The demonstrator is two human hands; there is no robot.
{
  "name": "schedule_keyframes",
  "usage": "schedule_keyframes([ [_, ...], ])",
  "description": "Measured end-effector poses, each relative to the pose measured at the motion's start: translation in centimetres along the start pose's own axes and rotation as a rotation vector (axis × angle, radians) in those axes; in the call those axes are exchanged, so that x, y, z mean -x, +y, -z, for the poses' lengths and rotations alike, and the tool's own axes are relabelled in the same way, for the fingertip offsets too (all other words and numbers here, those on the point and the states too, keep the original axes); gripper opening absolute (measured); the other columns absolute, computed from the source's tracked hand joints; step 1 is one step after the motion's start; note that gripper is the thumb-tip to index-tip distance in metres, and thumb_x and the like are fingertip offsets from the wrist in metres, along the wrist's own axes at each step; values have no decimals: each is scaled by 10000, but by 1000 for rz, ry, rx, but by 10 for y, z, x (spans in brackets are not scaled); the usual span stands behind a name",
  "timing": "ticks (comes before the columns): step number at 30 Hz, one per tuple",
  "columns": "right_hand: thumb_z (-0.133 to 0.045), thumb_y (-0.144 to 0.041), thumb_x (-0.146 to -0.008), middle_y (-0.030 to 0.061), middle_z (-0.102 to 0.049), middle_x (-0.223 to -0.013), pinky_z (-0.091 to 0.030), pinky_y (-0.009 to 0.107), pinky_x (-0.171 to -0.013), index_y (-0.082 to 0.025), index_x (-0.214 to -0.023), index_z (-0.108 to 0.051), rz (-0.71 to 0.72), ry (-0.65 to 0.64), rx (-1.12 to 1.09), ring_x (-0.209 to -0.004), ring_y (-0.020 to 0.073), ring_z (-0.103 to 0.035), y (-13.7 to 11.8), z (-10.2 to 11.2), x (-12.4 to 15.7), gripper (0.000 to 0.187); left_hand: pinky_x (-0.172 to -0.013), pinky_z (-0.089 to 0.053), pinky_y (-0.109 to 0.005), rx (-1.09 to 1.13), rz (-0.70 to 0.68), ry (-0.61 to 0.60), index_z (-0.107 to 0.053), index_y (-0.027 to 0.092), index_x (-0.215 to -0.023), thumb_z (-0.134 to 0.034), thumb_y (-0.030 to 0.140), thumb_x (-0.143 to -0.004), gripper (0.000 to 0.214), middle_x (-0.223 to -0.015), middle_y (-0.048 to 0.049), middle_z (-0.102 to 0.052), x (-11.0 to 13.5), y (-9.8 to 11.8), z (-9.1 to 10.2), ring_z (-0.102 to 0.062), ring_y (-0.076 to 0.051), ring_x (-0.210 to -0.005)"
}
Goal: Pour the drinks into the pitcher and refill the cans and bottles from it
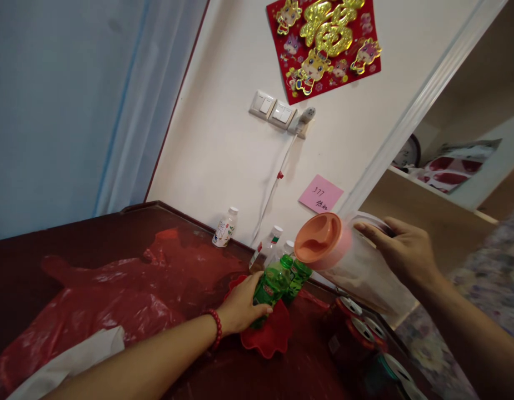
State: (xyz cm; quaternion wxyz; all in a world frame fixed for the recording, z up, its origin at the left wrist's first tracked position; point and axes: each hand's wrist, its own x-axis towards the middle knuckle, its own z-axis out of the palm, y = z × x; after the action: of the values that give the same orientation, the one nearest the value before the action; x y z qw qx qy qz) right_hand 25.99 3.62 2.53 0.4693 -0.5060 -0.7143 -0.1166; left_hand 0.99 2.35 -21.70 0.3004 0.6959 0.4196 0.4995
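My left hand (241,307), with a red bead bracelet at the wrist, is wrapped round a green drink bottle (273,283) that leans over a red scalloped dish (270,335). A second green bottle (299,277) stands right behind it. My right hand (402,248) grips the handle side of a clear plastic pitcher (357,266) with an orange-pink lid (320,240). The pitcher is tilted, lid toward the bottles, held above the table's right edge.
A dark red table (94,233) carries a crumpled red plastic bag (115,294), a white cloth (69,361), small white-capped bottles (225,227) by the wall, and several cans (360,328) at the right. Wall switches (273,109), a pink note (320,195).
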Motion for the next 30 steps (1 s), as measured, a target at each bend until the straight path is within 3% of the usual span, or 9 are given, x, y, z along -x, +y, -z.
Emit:
schedule_keyframes([
  [30, -689, -715, -676, -65, -290, -534, -196, 238, -433, -219, -525, -369, 13, 1, -14, -512, 92, -279, -3, -1, -1, 610, -1036, -434, -391, 6, -9, -5, -507, 241, -1337, -738, 193, -691, 688, -1318, -81, -623, -1, 0, 1, -567, -286, -1208],
])
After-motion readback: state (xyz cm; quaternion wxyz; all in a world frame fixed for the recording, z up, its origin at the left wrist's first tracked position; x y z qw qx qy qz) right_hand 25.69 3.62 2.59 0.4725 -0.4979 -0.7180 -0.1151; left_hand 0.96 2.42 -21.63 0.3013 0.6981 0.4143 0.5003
